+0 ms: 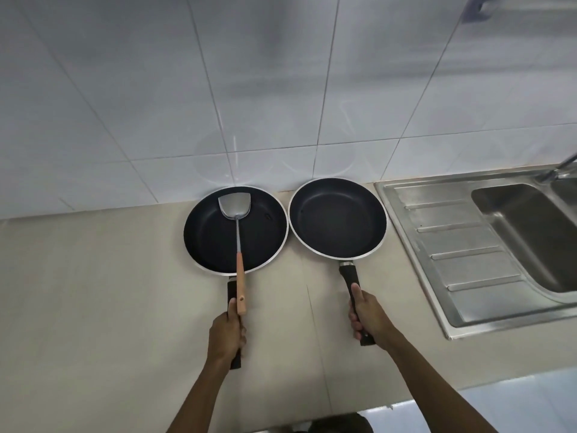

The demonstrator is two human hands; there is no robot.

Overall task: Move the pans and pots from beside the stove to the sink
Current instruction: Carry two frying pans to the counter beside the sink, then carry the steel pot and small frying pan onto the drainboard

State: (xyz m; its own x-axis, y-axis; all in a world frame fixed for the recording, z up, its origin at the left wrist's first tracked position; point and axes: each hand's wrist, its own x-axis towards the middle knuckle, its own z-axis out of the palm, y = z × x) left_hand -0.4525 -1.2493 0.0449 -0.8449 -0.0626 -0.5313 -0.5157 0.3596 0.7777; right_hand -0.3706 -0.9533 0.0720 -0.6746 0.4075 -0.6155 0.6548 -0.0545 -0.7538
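two hands, left hand (227, 334) and right hand (368, 317), each grip one of two pans.

This is looking like a home kitchen. A stainless steel sink (512, 245) with a ribbed draining board is sitting sunk into a beige countertop (93, 292). Left of the sink, two dark non-stick frying pans (337, 218) are lying side by side, a metal spatula (238, 232) with a wooden handle resting in the one farther from it. Behind the sink, white wall tiles (249, 89) are rising, and a tap (559, 168) is showing at its far edge.
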